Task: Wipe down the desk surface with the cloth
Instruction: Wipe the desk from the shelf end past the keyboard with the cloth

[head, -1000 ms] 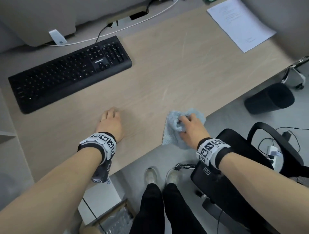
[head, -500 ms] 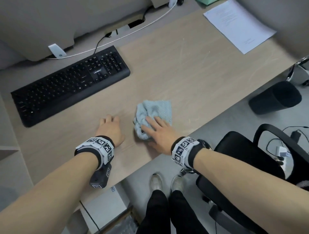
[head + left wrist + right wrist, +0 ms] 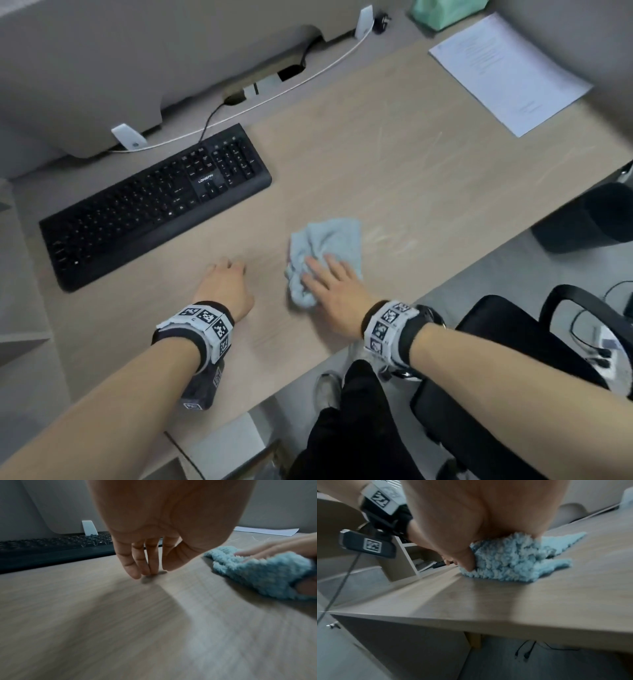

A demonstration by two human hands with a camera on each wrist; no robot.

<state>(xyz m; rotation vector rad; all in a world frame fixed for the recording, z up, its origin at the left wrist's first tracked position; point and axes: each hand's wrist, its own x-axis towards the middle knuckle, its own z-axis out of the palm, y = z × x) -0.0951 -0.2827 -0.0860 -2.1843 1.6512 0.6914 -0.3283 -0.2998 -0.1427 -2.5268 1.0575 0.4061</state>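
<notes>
The cloth (image 3: 325,253) lies on the desk (image 3: 394,164) near its front edge, right of the keyboard (image 3: 150,202); the paper (image 3: 507,72) lies far right.

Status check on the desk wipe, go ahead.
Right hand flat on blue cloth, pressing it to desk. Left hand fingertips resting on desk, holding nothing. Keyboard left, paper far right.

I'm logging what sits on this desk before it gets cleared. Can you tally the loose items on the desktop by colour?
Black: 1, the keyboard
Light blue: 1, the cloth under the right hand
White: 1, the printed paper
Green: 1, an object at the far edge, cut off by the frame, kind unclear
Total: 4
</notes>
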